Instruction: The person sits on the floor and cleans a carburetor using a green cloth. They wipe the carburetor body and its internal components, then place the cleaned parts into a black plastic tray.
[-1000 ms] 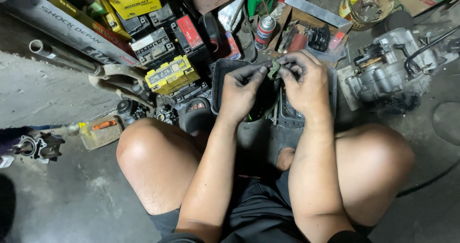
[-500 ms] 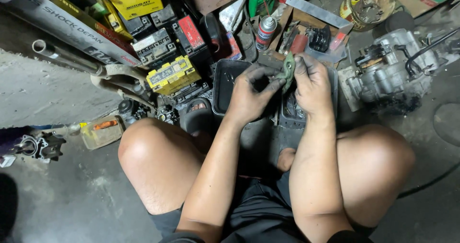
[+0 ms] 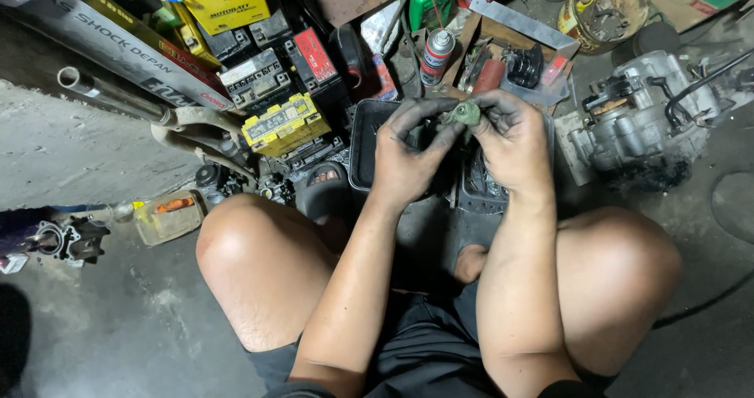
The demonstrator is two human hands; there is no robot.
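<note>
While the grease-blackened left hand (image 3: 408, 158) and right hand (image 3: 510, 143) both pinch the small grey-green rounded metal part (image 3: 466, 113) between fingertips, it is best kept low over the black plastic tray (image 3: 363, 143) directly beneath, grip firm.

— How were the hands set?
— Left hand (image 3: 407, 158) and right hand (image 3: 510, 143) met far out between the bare knees, fingers curled, tips pinched together, both grimy, forearms running near to far.

Yellow battery (image 3: 285, 124), spray can (image 3: 436, 56), green bottle (image 3: 430, 0), engine block (image 3: 644, 115) on floor.
</note>
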